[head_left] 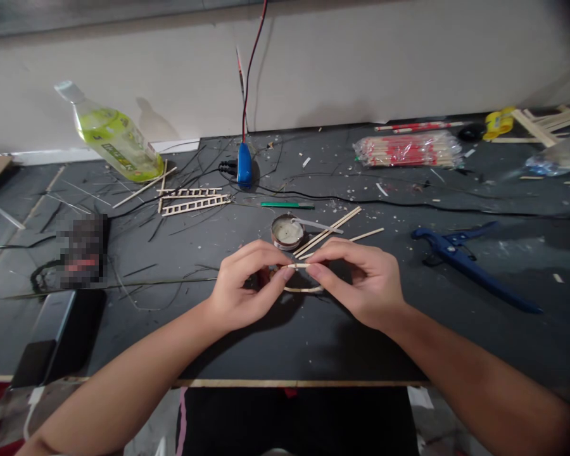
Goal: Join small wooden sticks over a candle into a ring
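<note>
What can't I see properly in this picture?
Head view: parts of the thin, pale, wood-like piece, hidden by the fingertips of the left hand and right hand.
Head view: the dark object at left, blurred by pixel blocks.
Head view: the crinkled, clear plastic bag, cut off by the right edge.
Head view: the small print on the yellow-green plastic bottle, too small.
</note>
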Demonstrator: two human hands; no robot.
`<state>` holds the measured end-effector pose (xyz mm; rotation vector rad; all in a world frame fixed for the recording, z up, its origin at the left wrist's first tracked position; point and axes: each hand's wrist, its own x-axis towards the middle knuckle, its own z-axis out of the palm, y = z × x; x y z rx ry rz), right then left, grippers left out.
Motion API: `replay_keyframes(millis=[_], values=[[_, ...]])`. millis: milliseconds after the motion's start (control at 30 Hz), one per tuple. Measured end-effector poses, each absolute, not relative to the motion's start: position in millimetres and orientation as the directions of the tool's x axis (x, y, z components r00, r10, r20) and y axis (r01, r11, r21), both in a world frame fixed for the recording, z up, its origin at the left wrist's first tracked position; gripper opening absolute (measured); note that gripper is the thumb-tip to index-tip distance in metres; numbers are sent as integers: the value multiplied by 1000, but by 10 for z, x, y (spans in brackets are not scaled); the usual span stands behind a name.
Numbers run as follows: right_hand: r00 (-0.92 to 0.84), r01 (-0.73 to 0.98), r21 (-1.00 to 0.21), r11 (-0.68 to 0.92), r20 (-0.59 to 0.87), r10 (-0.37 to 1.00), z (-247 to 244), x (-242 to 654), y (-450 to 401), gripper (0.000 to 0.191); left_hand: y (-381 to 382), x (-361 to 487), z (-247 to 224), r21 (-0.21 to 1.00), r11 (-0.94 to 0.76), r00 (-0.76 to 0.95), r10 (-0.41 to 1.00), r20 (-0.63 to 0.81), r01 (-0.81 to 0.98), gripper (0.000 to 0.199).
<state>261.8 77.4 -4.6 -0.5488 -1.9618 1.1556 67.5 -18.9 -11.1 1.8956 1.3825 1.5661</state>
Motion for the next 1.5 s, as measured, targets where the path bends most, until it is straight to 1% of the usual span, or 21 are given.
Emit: replay_keyframes(millis=[200, 333, 367, 433, 567, 667, 733, 800, 933, 967, 1000, 1067, 1133, 1167, 1233, 1267, 1333, 1367, 1400, 1433, 1500], values=[[-617, -27, -873, 487, 398, 679, -43, 2620, 778, 7, -199, 672, -107, 737, -485, -65, 814, 577, 471, 19], [-662, -18, -889, 458, 355, 661, -40, 2658, 814, 24, -199, 665, -93, 723, -502, -68, 798, 599, 475, 22], [-677, -20, -891, 454, 346, 649, -35, 2668, 826, 26, -197, 662, -91, 721, -505, -72, 794, 604, 475, 23], [-705, -35, -889, 457, 346, 618, -24, 2682, 850, 22, -192, 653, -96, 720, -508, -91, 785, 613, 473, 24], [-728, -89, -889, 450, 367, 580, -14, 2688, 878, 13, -182, 632, -130, 785, -457, -210, 792, 573, 418, 19], [-715, -112, -894, 433, 375, 590, -31, 2674, 873, 12, -174, 621, -156, 859, -407, -295, 817, 495, 312, 12], [-692, -121, -894, 432, 388, 608, -47, 2660, 862, 11, -172, 619, -168, 890, -386, -311, 838, 448, 243, 10], [-665, -122, -895, 430, 395, 633, -58, 2651, 852, 11, -170, 620, -176, 916, -358, -300, 867, 399, 183, 16], [-591, -98, -894, 438, 406, 697, -49, 2649, 841, 13, -164, 617, -175, 955, -288, -289, 910, 296, 71, 40], [-561, -93, -886, 454, 423, 712, -43, 2651, 841, 14, -161, 615, -171, 956, -287, -305, 907, 290, 57, 41], [-529, -89, -874, 478, 448, 720, -37, 2652, 841, 15, -160, 614, -165, 954, -294, -324, 899, 296, 55, 38], [-478, -85, -840, 535, 506, 718, -28, 2653, 838, 18, -165, 621, -150, 945, -312, -341, 882, 326, 96, 21], [-460, -94, -813, 575, 547, 699, -26, 2651, 824, 20, -183, 645, -135, 928, -318, -279, 889, 363, 195, 7], [-464, -106, -808, 579, 555, 690, -27, 2649, 811, 21, -195, 662, -130, 912, -322, -225, 897, 379, 253, 5], [-477, -131, -825, 549, 538, 695, -28, 2643, 776, 22, -219, 696, -128, 869, -355, -142, 895, 422, 345, 3], [-480, -140, -847, 514, 512, 712, -27, 2638, 757, 21, -227, 707, -130, 850, -381, -142, 879, 455, 363, 5], [-475, -155, -902, 403, 426, 770, -16, 2623, 724, 16, -230, 702, -133, 837, -433, -234, 822, 519, 334, 15], [-466, -168, -926, 337, 376, 801, -5, 2613, 715, 13, -227, 687, -130, 845, -445, -299, 797, 524, 295, 20], [-458, -189, -942, 278, 335, 824, 12, 2601, 710, 11, -222, 666, -122, 865, -438, -348, 793, 499, 244, 22], [-454, -213, -950, 228, 303, 838, 33, 2587, 708, 10, -217, 645, -105, 893, -409, -362, 816, 451, 190, 25], [-449, -255, -953, 165, 268, 852, 83, 2562, 705, 8, -225, 623, -51, 950, -293, -276, 909, 312, 109, 32]])
